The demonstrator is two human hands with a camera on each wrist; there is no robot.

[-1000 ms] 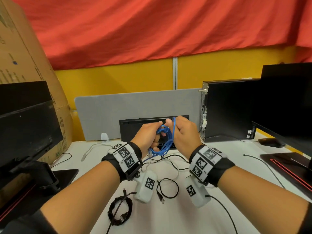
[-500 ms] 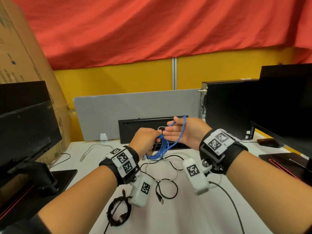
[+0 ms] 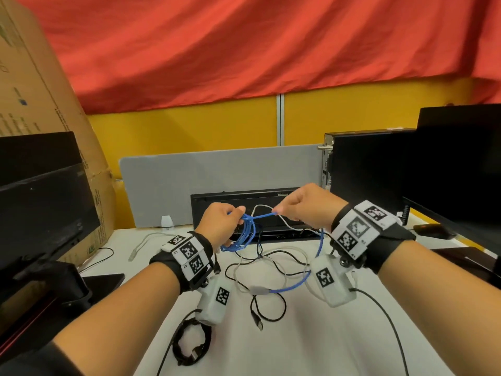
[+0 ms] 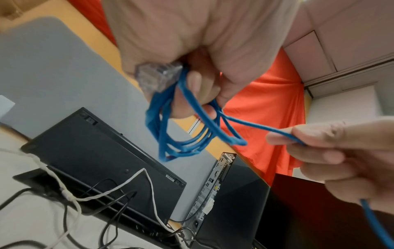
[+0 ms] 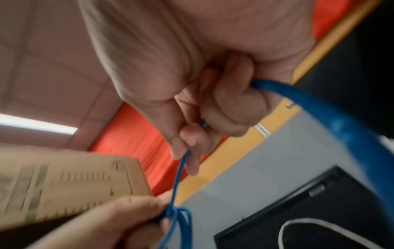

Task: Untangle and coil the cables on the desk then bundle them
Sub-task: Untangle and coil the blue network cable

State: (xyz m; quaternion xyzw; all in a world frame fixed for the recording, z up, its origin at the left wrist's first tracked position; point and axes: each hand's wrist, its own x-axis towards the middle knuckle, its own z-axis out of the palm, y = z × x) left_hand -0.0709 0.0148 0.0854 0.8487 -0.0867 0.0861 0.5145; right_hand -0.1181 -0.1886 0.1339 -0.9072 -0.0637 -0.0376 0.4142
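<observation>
My right hand [image 3: 303, 206] has pulled away, drawing the blue cable [image 3: 245, 234] taut across its coil in my left hand's [image 3: 221, 222] grip; the wrap's cinching.

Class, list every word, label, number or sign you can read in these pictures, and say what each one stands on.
No text reads clearly.
Cardboard box: printed lines, too blurred to read.
Wrist bands: black-and-white square marker patterns and tiny characters, not legible.
Keyboard underside: small label, too small to read.
Computer tower: yellow warning sticker, its symbol unclear.
</observation>
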